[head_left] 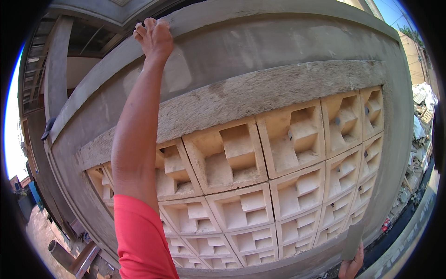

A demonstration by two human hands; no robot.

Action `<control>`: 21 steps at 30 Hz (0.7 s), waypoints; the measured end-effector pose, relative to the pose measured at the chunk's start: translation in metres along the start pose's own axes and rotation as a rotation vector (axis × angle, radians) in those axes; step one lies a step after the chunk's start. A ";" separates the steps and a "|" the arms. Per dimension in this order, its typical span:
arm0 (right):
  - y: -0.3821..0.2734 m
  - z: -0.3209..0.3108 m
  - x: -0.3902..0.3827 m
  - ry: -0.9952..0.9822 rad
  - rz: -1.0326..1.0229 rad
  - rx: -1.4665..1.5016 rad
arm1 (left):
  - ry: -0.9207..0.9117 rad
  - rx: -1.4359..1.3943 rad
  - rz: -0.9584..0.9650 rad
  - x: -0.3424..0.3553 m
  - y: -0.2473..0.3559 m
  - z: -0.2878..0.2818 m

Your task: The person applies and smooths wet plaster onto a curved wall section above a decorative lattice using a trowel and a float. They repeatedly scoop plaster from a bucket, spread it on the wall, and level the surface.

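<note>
My left arm, in a red sleeve, stretches up across the wall. At its end my left hand (154,38) is closed with bent fingers, at the smooth grey ledge (223,19) along the wall's top. Whatever its fingers hold, if anything, is hidden. Low at the right, my right hand (352,267) grips a flat grey rectangular blade, apparently a plastering trowel (353,241), and is partly cut off by the picture's lower rim. The trowel stands in front of the wall's lower right corner. Between my hands lie cream ventilation blocks (239,210) set in rows.
A rough cement band (269,89) runs above the blocks, with smoother grey plaster (251,44) over it. Rubble and pale sacks (420,104) lie along the right side. At the left stand a concrete column (58,65) and, lower down, a pipe (59,253). A dark cloth-like item (48,128) hangs at the ledge's left end.
</note>
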State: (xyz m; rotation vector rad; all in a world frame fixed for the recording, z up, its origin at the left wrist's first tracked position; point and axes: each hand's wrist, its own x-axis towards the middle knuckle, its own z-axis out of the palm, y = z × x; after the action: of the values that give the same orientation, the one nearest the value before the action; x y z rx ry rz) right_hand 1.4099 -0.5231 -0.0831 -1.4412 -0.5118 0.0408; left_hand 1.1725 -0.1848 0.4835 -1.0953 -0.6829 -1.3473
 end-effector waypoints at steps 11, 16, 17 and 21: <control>0.038 -0.004 0.012 -0.010 0.118 0.242 | 0.082 0.127 0.072 0.004 0.006 -0.002; 0.066 0.002 0.024 -0.164 -0.101 0.229 | 0.108 -0.284 0.176 -0.013 0.019 -0.039; 0.067 0.012 0.029 -0.189 -0.020 0.448 | 0.071 -0.429 0.225 -0.028 0.029 -0.056; 0.055 0.036 0.043 -0.238 0.224 1.136 | -0.191 -0.833 0.378 -0.126 0.079 -0.143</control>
State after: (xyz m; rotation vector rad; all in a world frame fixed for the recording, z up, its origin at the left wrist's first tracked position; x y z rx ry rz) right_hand 1.4500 -0.4675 -0.1202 -0.3655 -0.4003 0.5934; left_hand 1.2015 -0.2709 0.2984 -1.9218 0.0039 -1.2127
